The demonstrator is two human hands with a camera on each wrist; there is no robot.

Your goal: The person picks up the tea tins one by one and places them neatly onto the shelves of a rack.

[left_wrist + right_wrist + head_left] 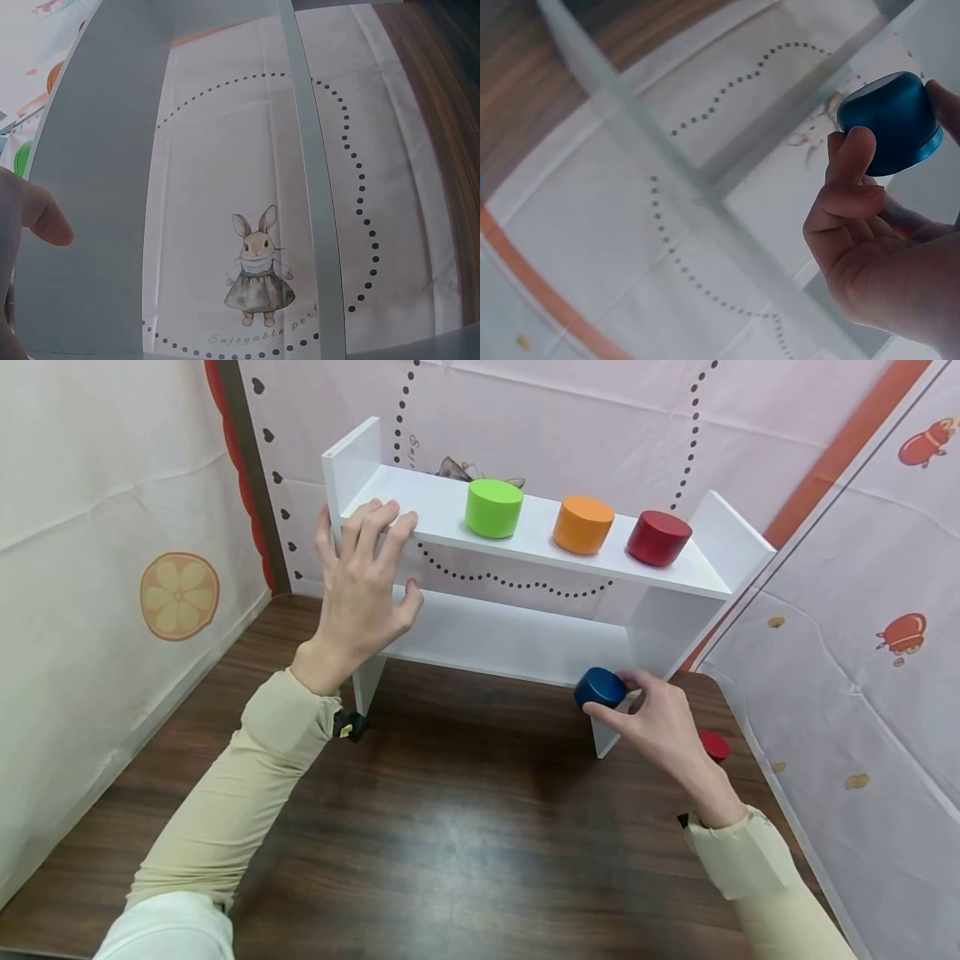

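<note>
A blue metallic cylinder [600, 687] is pinched between the thumb and fingers of my right hand [663, 727], near the right end of the lower shelf. In the right wrist view the cylinder [891, 124] is tilted, held at its sides. My left hand [367, 581] rests with its fingertips on the left end of the white shelf rack [517, 631], its thumb apart below the top board. Along that top board stand a green cylinder [493, 508], an orange cylinder [583, 525] and a dark red cylinder [659, 538], spaced in a row.
A red round piece [714, 745] lies on the brown wooden table [450, 827], partly hidden behind my right wrist. Printed cloth walls [97, 485] close in the left, back and right sides. The rack's side panels [731, 539] rise above its top board.
</note>
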